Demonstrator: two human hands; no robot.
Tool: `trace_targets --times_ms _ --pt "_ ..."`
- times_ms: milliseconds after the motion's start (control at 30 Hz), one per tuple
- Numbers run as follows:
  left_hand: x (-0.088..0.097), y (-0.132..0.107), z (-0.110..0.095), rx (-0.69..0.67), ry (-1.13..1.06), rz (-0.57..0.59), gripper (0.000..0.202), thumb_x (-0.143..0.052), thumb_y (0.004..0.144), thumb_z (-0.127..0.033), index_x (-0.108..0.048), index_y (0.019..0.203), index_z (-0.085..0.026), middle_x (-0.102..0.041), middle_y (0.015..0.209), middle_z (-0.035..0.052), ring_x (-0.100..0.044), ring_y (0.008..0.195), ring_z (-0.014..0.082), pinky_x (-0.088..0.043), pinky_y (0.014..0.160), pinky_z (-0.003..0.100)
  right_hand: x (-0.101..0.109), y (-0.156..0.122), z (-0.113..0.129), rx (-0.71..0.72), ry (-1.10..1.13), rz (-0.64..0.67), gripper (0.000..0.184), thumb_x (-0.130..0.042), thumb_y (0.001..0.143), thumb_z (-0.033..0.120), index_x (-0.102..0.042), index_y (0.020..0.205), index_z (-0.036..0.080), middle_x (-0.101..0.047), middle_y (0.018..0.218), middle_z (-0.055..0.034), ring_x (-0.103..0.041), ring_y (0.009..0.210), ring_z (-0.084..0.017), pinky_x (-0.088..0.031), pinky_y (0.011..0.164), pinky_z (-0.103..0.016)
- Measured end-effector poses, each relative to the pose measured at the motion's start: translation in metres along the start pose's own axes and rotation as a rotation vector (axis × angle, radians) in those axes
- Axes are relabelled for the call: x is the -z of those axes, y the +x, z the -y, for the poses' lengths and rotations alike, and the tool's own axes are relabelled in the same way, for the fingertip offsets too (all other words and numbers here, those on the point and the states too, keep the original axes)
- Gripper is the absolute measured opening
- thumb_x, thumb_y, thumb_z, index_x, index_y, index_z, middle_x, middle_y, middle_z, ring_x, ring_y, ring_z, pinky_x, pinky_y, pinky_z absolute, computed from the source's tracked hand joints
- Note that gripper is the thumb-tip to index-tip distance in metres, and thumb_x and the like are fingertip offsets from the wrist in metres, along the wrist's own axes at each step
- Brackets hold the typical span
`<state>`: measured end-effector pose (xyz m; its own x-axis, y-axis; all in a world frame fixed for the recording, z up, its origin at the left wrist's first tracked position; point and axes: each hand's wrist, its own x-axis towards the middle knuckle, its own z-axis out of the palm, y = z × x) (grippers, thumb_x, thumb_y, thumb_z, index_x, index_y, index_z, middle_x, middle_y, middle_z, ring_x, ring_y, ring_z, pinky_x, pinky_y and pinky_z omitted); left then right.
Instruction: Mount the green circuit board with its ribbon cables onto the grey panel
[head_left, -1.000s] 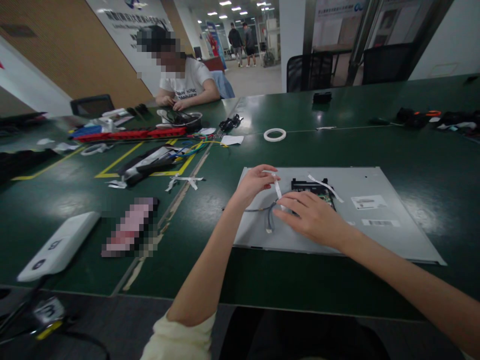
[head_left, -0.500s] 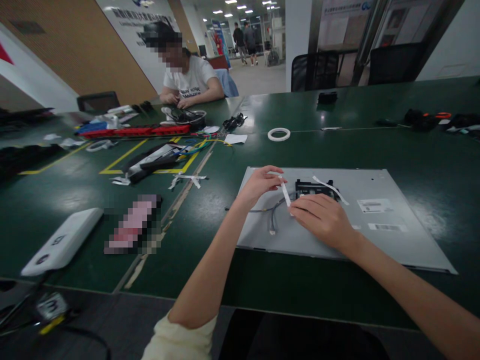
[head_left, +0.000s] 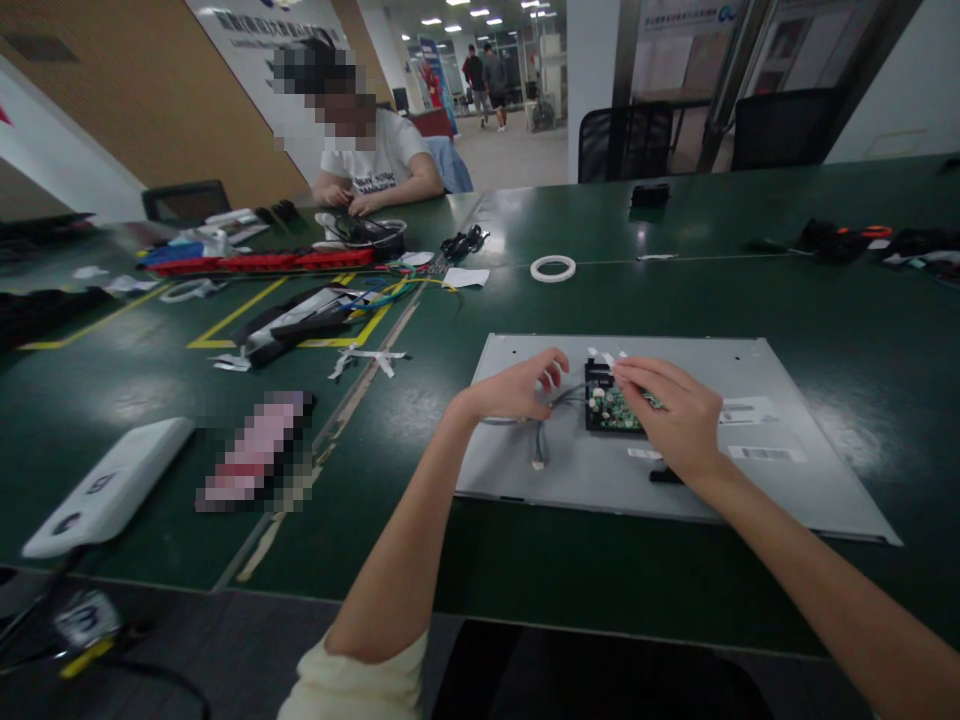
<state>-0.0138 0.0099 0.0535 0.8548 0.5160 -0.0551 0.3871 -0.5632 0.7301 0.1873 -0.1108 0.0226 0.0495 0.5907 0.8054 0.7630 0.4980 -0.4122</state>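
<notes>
A flat grey metal panel [head_left: 817, 490] lies on the green table, with a green circuit board [head_left: 611, 410] in a black frame on it. My right hand [head_left: 675, 405] is above the board, thumb and fingers pinched on a strip of white tape [head_left: 609, 361]. To the left of the board, my left hand [head_left: 521, 388] hovers with its fingers curled and apart, and nothing shows between them. Grey cables [head_left: 538, 445] run from the board beneath the left hand; whether it touches them I cannot tell. White labels [head_left: 761, 453] are on the panel's right side.
A roll of white tape [head_left: 553, 269] lies beyond the panel. To the left are a phone [head_left: 259, 450], a white device [head_left: 112, 485] and tape scraps [head_left: 367, 358]. Across the table sits a person [head_left: 382, 160] near a red strip [head_left: 255, 262] and wires.
Both hands held a white tape strip between them. Now my left hand has let go and moved down-left, while my right hand has moved up-right, pinching tape by the board.
</notes>
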Motion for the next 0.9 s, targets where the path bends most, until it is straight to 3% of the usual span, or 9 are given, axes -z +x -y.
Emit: trace_targets --times_ms 100,333,600,900 --pt "-0.001 -0.001 0.001 0.007 -0.023 0.076 0.05 -0.063 0.057 -0.009 -0.05 0.105 -0.019 -0.059 0.094 0.0046 -0.055 0.084 0.0168 -0.042 0.07 0.027 -0.002 -0.001 0.0 -0.012 0.003 0.014 0.022 -0.05 0.09 0.018 -0.068 0.102 0.022 -0.068 0.104 -0.0036 -0.063 0.096 -0.017 -0.051 0.089 -0.035" --pt "-0.001 0.002 0.008 -0.018 -0.073 0.063 0.037 -0.052 0.059 -0.005 -0.052 0.094 -0.018 -0.061 0.088 0.0037 -0.057 0.075 0.0141 -0.042 0.064 0.025 -0.013 -0.008 0.001 0.052 -0.008 0.086 0.019 -0.05 0.089 0.016 -0.066 0.101 0.016 -0.068 0.103 -0.0056 -0.062 0.097 -0.015 -0.05 0.09 -0.03" --pt "-0.001 0.002 0.013 -0.02 -0.047 0.046 0.035 -0.053 0.06 -0.005 -0.053 0.092 -0.018 -0.062 0.083 0.0024 -0.058 0.074 0.0144 -0.043 0.065 0.025 -0.016 -0.01 0.01 0.094 -0.039 0.236 0.022 -0.043 0.092 0.015 -0.061 0.105 0.015 -0.066 0.106 -0.0083 -0.062 0.099 -0.017 -0.049 0.09 -0.033" --pt "-0.001 0.003 0.011 0.014 -0.005 0.0 0.035 -0.049 0.057 -0.004 -0.056 0.088 -0.018 -0.062 0.078 0.0005 -0.056 0.066 0.0119 -0.04 0.06 0.023 -0.027 -0.018 0.021 0.114 -0.152 0.44 0.017 -0.044 0.091 0.014 -0.059 0.099 0.014 -0.067 0.092 -0.0078 -0.064 0.082 -0.017 -0.048 0.072 -0.028"
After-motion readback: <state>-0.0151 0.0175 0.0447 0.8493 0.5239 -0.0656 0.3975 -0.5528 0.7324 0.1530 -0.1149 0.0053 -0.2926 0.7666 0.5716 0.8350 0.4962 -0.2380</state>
